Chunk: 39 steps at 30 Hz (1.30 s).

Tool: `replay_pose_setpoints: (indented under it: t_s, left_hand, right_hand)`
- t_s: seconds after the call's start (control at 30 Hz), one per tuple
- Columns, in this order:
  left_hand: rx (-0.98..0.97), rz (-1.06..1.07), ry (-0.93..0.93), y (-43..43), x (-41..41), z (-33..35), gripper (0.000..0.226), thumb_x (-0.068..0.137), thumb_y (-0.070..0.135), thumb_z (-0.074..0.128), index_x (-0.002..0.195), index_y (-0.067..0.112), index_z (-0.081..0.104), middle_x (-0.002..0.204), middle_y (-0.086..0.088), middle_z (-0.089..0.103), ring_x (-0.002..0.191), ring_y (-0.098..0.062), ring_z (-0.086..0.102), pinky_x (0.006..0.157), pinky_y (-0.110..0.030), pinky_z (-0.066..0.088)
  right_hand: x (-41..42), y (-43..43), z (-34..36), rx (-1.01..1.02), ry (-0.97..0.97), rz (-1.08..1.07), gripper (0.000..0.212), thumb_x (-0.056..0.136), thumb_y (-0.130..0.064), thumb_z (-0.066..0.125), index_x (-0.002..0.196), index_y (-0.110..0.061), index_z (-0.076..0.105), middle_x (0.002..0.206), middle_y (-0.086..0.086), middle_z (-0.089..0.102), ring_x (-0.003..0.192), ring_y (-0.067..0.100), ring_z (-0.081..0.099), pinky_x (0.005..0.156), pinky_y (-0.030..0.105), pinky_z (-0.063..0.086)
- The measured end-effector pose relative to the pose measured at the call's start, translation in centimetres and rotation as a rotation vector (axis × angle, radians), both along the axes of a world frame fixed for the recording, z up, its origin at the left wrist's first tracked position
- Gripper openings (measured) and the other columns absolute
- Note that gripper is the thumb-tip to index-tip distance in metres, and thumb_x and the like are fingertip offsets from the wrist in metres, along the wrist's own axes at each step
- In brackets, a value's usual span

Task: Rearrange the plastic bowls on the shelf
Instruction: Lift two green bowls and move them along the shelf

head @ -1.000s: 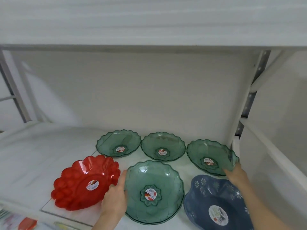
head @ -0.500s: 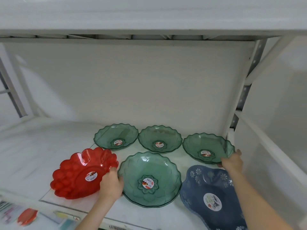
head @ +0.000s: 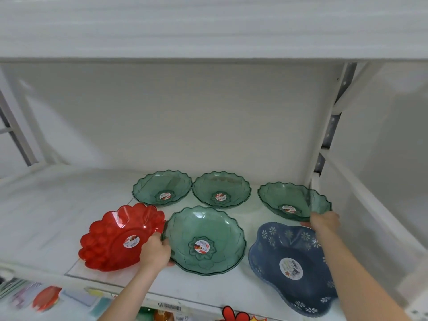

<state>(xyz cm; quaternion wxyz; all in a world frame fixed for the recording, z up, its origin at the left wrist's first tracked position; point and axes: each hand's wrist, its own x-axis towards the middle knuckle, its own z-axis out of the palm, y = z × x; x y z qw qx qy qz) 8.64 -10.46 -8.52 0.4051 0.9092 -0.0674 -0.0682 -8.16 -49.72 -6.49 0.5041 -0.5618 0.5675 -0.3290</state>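
Note:
Several plastic bowls lie on the white shelf (head: 58, 205). My left hand (head: 155, 251) grips the left rim of the large green bowl (head: 208, 230) at the front middle. My right hand (head: 324, 222) holds the near rim of the back right green bowl (head: 289, 200), which is tilted and lifted slightly. Two more green bowls, the back left one (head: 162, 187) and the back middle one (head: 221, 188), sit flat. A red scalloped bowl (head: 115, 235) lies to the left of my left hand. A blue flowered bowl (head: 289, 262) lies at the front right.
An upper shelf board (head: 208, 31) hangs close above. A white upright post (head: 324, 135) and side panel stand just right of the bowls. Coloured items and price tags (head: 46, 297) show below the front edge.
My right hand has shifted along the back right green bowl's rim, and that bowl now tilts up. The left hand keeps its hold on the large green bowl. The view has shifted.

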Motion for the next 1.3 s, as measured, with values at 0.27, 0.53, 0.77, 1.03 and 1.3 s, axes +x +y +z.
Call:
replay_pose_setpoints:
  t_s: [0.27, 0.53, 0.77, 1.03, 1.3]
  left_hand:
    - [-0.143, 0.082, 0.065, 2.2, -1.2, 3.9, 0.022, 0.095, 0.01, 0.044, 0.11, 0.004, 0.058, 0.1, -0.016, 0.066, 0.099, -0.039, 0.06, 0.084, -0.042, 0.048]
    - [-0.352, 0.212, 0.308, 6.7, 0.8, 7.9, 0.022, 0.097, 0.012, 0.044, 0.117, 0.01, 0.054, 0.117, -0.021, 0.063, 0.1, -0.043, 0.063, 0.075, -0.054, 0.059]
    - [-0.616, 0.286, 0.435, 13.3, 4.7, 10.8, 0.018, 0.099, 0.006, 0.039, 0.114, 0.01, 0.048, 0.113, -0.019, 0.058, 0.085, -0.037, 0.065, 0.066, -0.043, 0.057]
    - [-0.599, 0.262, 0.429, 23.0, 11.6, 13.4, 0.029, 0.095, 0.011, 0.049, 0.124, 0.011, 0.044, 0.111, -0.021, 0.061, 0.086, -0.042, 0.067, 0.072, -0.042, 0.057]
    - [-0.646, 0.306, 0.462, 29.9, 17.2, 12.7, 0.033, 0.093, 0.009, 0.049, 0.126, 0.01, 0.045, 0.111, -0.019, 0.06, 0.084, -0.041, 0.066, 0.073, -0.042, 0.056]
  right_hand:
    - [-2.3, 4.2, 3.7, 0.1, -0.077, 0.068, 0.021, 0.089, -0.006, 0.043, 0.104, -0.003, 0.058, 0.094, 0.014, 0.066, 0.057, 0.027, 0.072, 0.033, 0.019, 0.044]
    - [-2.3, 10.5, 7.6, 0.038, -0.162, 0.157, 0.021, 0.088, 0.009, 0.043, 0.098, 0.001, 0.059, 0.106, 0.029, 0.065, 0.04, 0.014, 0.065, 0.032, 0.018, 0.043]
    - [1.8, 17.7, 9.1, 0.033, -0.223, 0.144, 0.037, 0.09, 0.001, 0.046, 0.127, 0.003, 0.046, 0.125, 0.027, 0.056, 0.058, 0.036, 0.071, 0.032, 0.023, 0.048]
    - [7.9, 28.7, 9.4, 0.127, -0.248, 0.102, 0.049, 0.09, -0.008, 0.041, 0.138, -0.01, 0.034, 0.131, 0.02, 0.055, 0.047, 0.025, 0.07, 0.048, 0.025, 0.05]
    - [15.0, 36.9, 10.6, 0.157, -0.346, 0.137, 0.053, 0.092, 0.0, 0.039, 0.142, -0.013, 0.027, 0.118, 0.014, 0.053, 0.05, 0.027, 0.07, 0.086, 0.045, 0.05]
